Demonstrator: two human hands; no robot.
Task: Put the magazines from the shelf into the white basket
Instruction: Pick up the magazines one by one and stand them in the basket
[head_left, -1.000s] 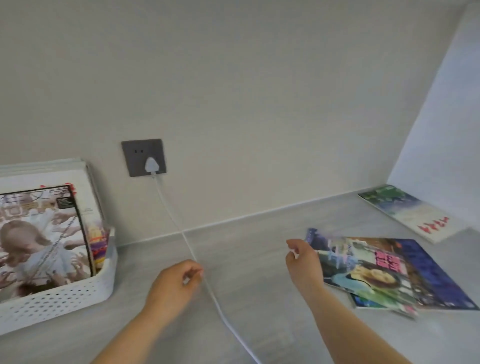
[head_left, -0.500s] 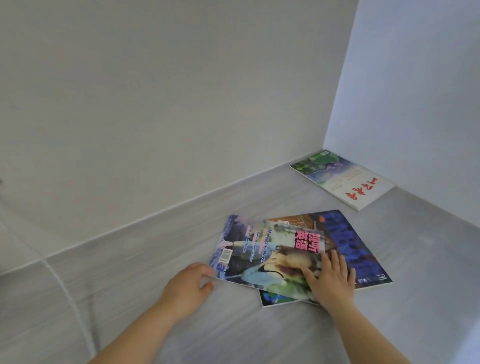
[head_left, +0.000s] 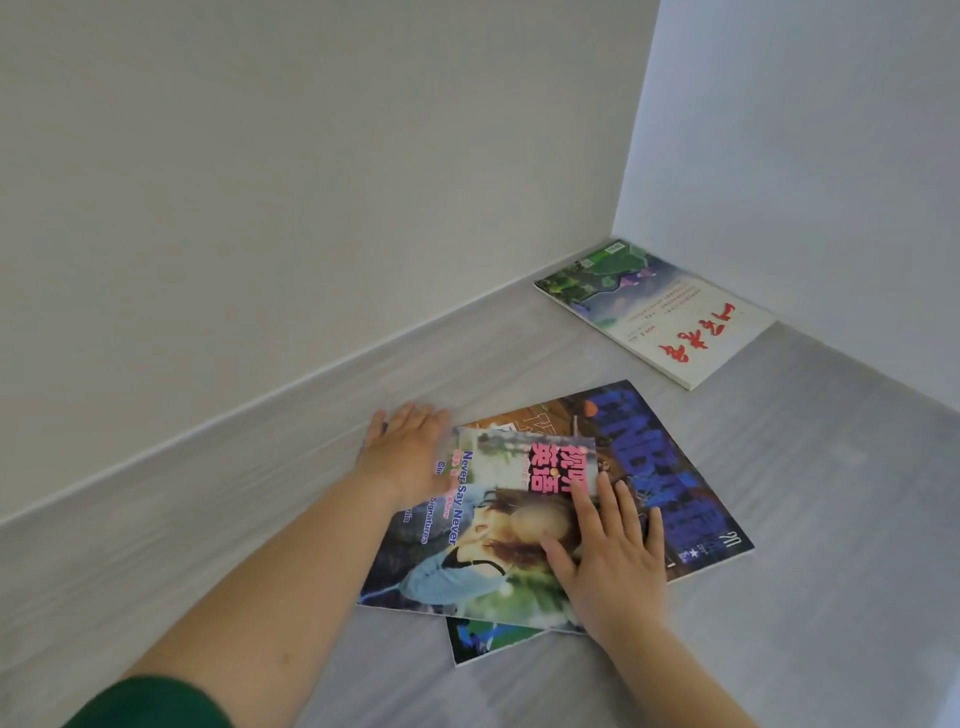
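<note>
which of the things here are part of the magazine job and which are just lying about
Part of the job:
- top magazine, under both hands
- blue-titled magazine beneath it
- green-covered magazine at the bottom of the pile
- red-lettered magazine in the corner
- left hand, right hand

Just lying about:
- nothing; the white basket is out of view

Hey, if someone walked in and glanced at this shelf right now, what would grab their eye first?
Most likely the top magazine with its bright cover, lying on a fanned pile in the middle of the shelf, with the right hand pressed flat on it and the left hand at its far left edge. Next, the lone magazine with red script tucked into the back right corner.
</note>
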